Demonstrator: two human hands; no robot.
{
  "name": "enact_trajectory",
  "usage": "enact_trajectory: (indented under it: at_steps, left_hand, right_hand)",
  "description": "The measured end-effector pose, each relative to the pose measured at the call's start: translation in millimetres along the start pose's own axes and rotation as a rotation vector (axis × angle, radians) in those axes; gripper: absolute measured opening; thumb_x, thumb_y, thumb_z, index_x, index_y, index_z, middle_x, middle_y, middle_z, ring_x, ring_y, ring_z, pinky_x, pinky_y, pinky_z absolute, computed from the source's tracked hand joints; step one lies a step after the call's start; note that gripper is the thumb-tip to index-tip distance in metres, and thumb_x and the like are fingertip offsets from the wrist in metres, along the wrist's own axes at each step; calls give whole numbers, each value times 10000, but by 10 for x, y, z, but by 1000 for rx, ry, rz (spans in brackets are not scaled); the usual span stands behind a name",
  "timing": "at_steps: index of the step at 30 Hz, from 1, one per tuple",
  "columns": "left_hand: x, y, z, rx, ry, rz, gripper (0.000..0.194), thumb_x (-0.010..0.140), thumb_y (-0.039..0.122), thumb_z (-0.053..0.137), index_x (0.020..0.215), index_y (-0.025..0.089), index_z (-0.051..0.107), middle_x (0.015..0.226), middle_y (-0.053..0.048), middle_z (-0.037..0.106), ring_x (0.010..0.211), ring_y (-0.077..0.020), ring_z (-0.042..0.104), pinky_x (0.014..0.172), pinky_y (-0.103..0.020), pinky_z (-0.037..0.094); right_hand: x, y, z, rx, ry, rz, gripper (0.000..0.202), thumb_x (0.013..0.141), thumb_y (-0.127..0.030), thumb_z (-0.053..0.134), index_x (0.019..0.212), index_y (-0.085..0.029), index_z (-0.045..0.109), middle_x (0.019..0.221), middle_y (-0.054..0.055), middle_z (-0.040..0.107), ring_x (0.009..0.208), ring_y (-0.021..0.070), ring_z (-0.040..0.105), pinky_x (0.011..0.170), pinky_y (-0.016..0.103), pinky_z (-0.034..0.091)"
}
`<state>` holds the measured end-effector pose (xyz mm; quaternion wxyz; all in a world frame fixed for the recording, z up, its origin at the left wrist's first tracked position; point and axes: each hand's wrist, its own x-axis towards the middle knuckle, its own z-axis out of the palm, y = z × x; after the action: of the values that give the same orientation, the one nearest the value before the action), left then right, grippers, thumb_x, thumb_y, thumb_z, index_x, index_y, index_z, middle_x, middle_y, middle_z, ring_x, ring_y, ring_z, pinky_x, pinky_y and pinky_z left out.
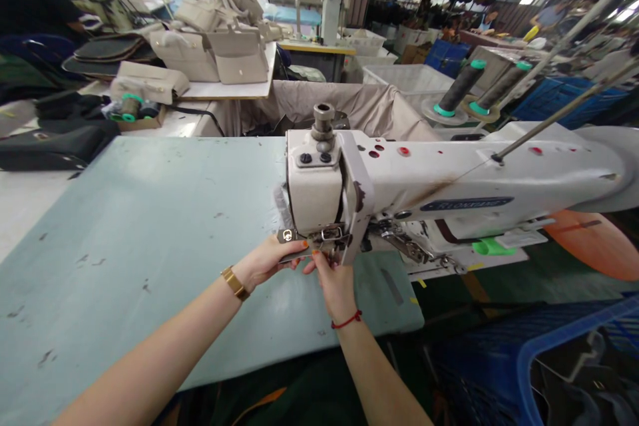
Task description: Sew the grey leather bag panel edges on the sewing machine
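A white industrial sewing machine stands on a pale green table. Under its head, my left hand pinches a small dark grey leather piece that bears a shiny metal emblem. Close beside it, my right hand has its fingers bent together at the needle area, near the same piece. Whatever lies between the right fingertips is too small and hidden to make out. The needle and presser foot are mostly covered by the machine head and my fingers.
Beige handbags are piled on a table at the back left. Two dark thread cones stand behind the machine. A blue crate with dark pieces sits at the lower right. Dark bags lie at the left edge.
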<state>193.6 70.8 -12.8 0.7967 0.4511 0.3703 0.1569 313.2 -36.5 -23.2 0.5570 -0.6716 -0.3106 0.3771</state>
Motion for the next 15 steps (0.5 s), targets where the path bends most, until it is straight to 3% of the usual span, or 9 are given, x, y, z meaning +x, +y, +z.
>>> enact_trajectory:
  at_steps: [8, 15]
  left_hand:
    - [31, 28, -32, 16, -7, 6, 225, 696, 331, 758, 758, 131, 675, 622, -21, 618, 470, -63, 463, 460, -171, 371]
    - [55, -12, -69, 19, 16, 31, 246, 691, 355, 760, 752, 136, 667, 666, -26, 642, 492, -65, 484, 471, -171, 378]
  right_hand:
    - [24, -19, 34, 50, 11, 14, 415, 827, -449, 557, 520, -179, 632, 496, 13, 592, 493, 138, 549, 537, 234, 439]
    - [16, 62, 34, -22, -16, 7, 401, 862, -478, 494, 776, -161, 724, 575, 29, 659, 468, 138, 525, 507, 244, 418]
